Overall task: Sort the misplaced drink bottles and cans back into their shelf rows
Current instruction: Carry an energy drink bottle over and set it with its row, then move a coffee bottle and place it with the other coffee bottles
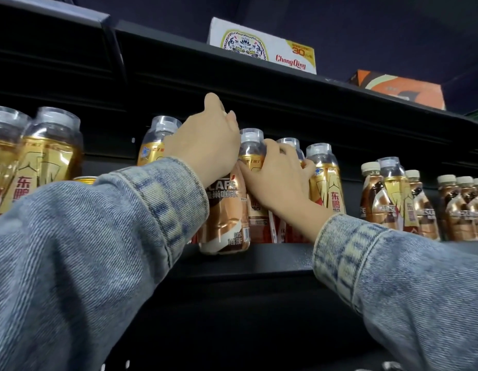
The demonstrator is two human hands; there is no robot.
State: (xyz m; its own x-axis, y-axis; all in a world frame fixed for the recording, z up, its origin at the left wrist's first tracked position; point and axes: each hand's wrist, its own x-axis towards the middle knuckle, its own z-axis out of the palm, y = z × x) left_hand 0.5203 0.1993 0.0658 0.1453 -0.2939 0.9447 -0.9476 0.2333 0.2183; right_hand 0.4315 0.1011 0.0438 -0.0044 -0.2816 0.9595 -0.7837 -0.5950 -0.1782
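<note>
1. Copper-brown coffee bottle [224, 215] stands upright at the shelf [259, 259] front edge, glossy shrink-wrap, among gold-label drink bottles [326, 180] where it looks misplaced.
2. My left hand [205, 140] sits on its top, fingers curled over the neck; cap hidden, so how firm the hold is I cannot tell.
3. My right hand [278, 178] lies just right of it, fingers spread flat against a gold bottle [251, 153], pressing, not wrapped.
4. Long axis vertical; left hand nearer, directly above.
5. Matching coffee bottles [457, 207] stand far right, so the lift likely goes up, then rightward.
6. Denim sleeves [98, 236] cover both wrists.
</note>
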